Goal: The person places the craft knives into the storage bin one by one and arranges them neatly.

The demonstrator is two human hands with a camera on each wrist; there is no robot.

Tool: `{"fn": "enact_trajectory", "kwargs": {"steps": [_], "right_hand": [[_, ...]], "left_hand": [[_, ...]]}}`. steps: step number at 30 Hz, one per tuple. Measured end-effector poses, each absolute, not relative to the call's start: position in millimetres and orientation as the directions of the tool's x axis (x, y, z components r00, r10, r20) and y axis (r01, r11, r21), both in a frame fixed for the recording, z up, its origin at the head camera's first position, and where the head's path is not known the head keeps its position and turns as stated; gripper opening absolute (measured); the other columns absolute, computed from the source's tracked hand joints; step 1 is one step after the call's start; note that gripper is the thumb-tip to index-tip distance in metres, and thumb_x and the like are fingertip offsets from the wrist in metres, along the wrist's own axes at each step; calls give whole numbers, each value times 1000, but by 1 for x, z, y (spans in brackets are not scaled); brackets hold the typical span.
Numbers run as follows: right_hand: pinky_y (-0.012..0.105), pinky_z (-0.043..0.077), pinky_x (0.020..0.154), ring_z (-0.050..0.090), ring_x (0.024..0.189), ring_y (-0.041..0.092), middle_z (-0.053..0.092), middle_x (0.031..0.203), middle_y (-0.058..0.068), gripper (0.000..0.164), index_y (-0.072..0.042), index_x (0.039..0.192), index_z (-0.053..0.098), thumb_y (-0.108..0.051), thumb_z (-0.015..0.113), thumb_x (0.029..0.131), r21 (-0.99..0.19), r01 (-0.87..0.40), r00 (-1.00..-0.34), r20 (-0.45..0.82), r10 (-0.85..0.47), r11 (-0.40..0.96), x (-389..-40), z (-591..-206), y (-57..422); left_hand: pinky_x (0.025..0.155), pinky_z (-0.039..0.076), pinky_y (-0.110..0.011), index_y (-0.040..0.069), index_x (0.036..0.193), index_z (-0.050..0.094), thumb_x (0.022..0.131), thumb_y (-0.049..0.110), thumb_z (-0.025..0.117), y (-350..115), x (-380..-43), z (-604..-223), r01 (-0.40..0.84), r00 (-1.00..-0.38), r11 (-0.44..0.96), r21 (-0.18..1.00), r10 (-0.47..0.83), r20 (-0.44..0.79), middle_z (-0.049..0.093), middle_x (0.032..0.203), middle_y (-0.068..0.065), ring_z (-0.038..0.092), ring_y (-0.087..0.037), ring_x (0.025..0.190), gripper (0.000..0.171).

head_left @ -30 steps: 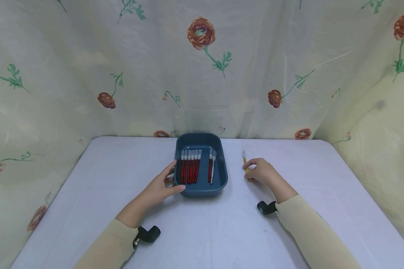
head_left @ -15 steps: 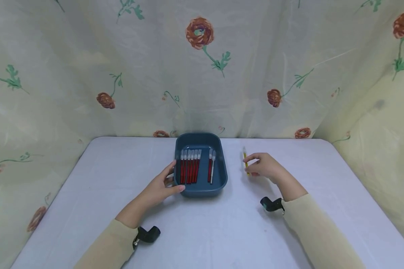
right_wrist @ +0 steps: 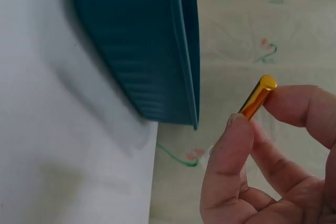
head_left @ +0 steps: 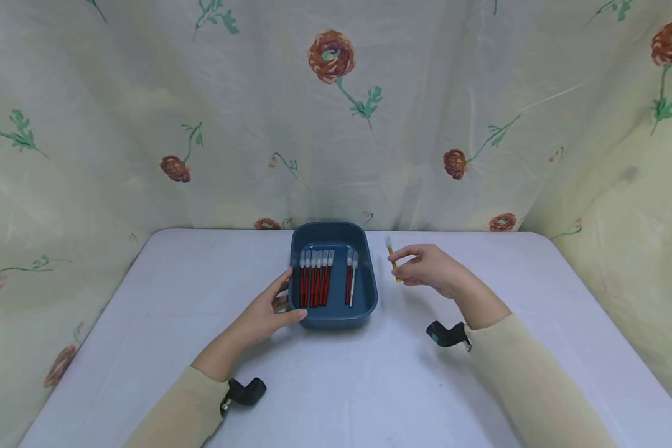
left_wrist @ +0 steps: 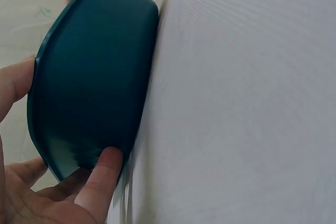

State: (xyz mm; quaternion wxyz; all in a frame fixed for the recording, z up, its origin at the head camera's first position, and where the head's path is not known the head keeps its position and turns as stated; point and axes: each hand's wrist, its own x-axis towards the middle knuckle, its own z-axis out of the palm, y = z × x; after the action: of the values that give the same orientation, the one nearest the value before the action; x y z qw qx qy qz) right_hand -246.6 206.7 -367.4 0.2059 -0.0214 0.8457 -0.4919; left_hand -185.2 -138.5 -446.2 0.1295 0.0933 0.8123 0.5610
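A blue-green plastic tray (head_left: 336, 323) stands at the table's back edge. Inside lie several slim red sticks (head_left: 315, 280) with clear tips in a row on the left. Toward the right are another red stick (head_left: 348, 277) and a white one (head_left: 353, 280). My left hand (head_left: 266, 314) holds the tray's near left corner, fingers along its side and thumb at the front; the left wrist view shows fingertips on the wall (left_wrist: 94, 66). Beside the tray, my right hand (head_left: 428, 267) pinches a slim shiny yellow stick (head_left: 394, 261) with a clear tip, held above the table. Its exact kind is unclear.
A white cloth covers the table (head_left: 336, 398). Behind it and at both sides hangs a flowered curtain (head_left: 246, 124). A black wrist camera sits on each cuff, the left one (head_left: 247, 392) and the right one (head_left: 447, 334).
My right hand has lifted the yellow stick from the table and brought it left, nearer the tray. The left hand and the tray have stayed in place.
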Motion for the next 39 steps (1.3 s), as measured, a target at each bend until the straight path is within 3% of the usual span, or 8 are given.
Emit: {"fn": "enact_trajectory", "kwargs": {"steps": [6,16,24,30,39], "right_hand": [[37,56,91,65,104,31,69,114,17,40,-1,133,60,-8,65,93,-859,172,-898,-338,-283,482,-247,-361,188],[36,56,91,66,94,19,64,119,22,40,3,133,59,-5,65,95,-888,199,-873,-352,-336,415,-254,-364,156],[37,53,97,63,113,27,58,136,22,41,5,136,56,-5,63,97,-894,244,-867,-374,-329,375,-258,-364,134],[40,52,97,67,103,22,60,132,24,40,8,134,56,-6,62,97,-897,246,-871,-371,-322,368,-261,-371,120],[39,56,92,66,110,34,65,119,18,32,3,125,64,-6,67,94,-864,259,-878,-397,-267,432,-262,-379,101]], "left_hand": [[105,43,-52,22,162,17,91,22,77,-138,-185,-446,3,-950,359,933,292,-109,26,162,-19,34,-42,144,94],[106,43,-53,22,162,17,90,23,77,-138,-185,-446,8,-949,364,932,295,-107,27,161,-19,34,-42,143,94],[107,42,-54,23,162,16,91,20,77,-136,-185,-446,-4,-950,350,937,290,-112,27,161,-19,33,-42,144,94],[106,42,-54,23,162,16,91,21,76,-138,-185,-446,1,-947,339,941,304,-108,26,161,-19,33,-42,144,93],[107,41,-53,25,162,17,91,22,76,-139,-186,-446,1,-947,346,938,301,-110,26,162,-19,33,-43,144,92]]}}
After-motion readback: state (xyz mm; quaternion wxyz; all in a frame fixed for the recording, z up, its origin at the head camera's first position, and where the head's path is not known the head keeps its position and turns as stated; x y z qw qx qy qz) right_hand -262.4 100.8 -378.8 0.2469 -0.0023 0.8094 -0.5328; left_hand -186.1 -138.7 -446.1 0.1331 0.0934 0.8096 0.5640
